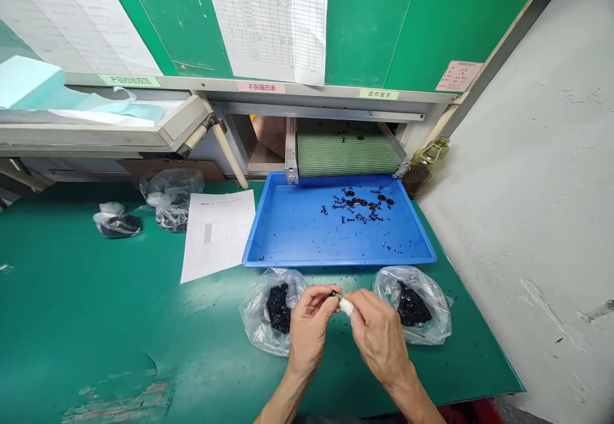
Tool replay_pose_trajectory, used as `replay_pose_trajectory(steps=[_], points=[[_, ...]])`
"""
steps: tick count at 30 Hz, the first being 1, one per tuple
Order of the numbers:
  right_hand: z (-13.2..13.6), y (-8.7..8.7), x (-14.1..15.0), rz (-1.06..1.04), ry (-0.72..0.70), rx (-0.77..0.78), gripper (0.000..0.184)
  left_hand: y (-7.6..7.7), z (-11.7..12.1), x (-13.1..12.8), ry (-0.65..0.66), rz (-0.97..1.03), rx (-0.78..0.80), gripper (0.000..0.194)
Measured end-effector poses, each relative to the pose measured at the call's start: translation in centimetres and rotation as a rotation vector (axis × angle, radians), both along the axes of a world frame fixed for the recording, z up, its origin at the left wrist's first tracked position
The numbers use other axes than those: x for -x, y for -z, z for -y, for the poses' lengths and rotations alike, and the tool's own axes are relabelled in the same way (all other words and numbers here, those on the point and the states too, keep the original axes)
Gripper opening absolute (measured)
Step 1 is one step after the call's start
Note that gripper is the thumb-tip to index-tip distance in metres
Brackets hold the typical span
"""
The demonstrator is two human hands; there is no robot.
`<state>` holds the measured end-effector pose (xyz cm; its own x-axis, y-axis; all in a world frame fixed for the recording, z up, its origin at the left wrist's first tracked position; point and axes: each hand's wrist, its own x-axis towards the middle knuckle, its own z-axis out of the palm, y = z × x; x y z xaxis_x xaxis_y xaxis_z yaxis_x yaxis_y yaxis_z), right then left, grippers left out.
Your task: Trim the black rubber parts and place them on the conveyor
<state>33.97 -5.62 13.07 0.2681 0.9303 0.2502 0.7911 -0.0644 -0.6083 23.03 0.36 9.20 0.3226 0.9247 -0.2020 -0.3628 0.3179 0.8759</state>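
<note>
In front of the blue tray [338, 262], the left hand [309, 329] seems to pinch a tiny black piece [334, 293]; the right hand [378, 336], almost shut, brings a taped finger [346, 307] up to it.

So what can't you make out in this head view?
- The small black piece between the left hand and right hand: too small to identify, and the fingers hide which hand grips it.
- The black parts in the clear plastic bags: blurred by the plastic.
- The printed sheet: text too small.
- The wall chart: cut off by the top edge.
</note>
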Motion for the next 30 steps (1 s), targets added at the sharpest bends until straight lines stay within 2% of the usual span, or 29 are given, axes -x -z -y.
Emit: replay_pose_trajectory(steps=[5, 11, 17, 22, 26, 30], points=[[-0.6, 0.9, 0.2, 0.036, 0.014, -0.030, 0.028, 0.5, -0.2, -0.4, -0.059, -0.041, -0.016, 0.011], [-1.2, 1.7, 0.1, 0.035, 0.015, -0.040, 0.030, 0.8, -0.9, -0.8, -0.067, -0.083, -0.005, 0.014], [-1.9, 1.4, -0.4, -0.223, -0.017, 0.039, 0.025, 1.3, -1.9, -0.6, -0.008, 0.028, 0.018, 0.013], [-2.5, 1.5, -0.8, -0.432, -0.045, 0.161, 0.022, 1.8, -2.9, 0.2, 0.120, 0.109, 0.000, 0.012], [-3.1, 2.1, -1.2, -0.559, -0.056, 0.271, 0.024, 2.5, -3.7, 0.6, 0.210, 0.111, -0.002, 0.011], [-4.2, 2.3, -2.5, -0.604, -0.072, 0.309, 0.026, 2.9, -4.0, 0.0, 0.196, 0.050, 0.060, 0.013]])
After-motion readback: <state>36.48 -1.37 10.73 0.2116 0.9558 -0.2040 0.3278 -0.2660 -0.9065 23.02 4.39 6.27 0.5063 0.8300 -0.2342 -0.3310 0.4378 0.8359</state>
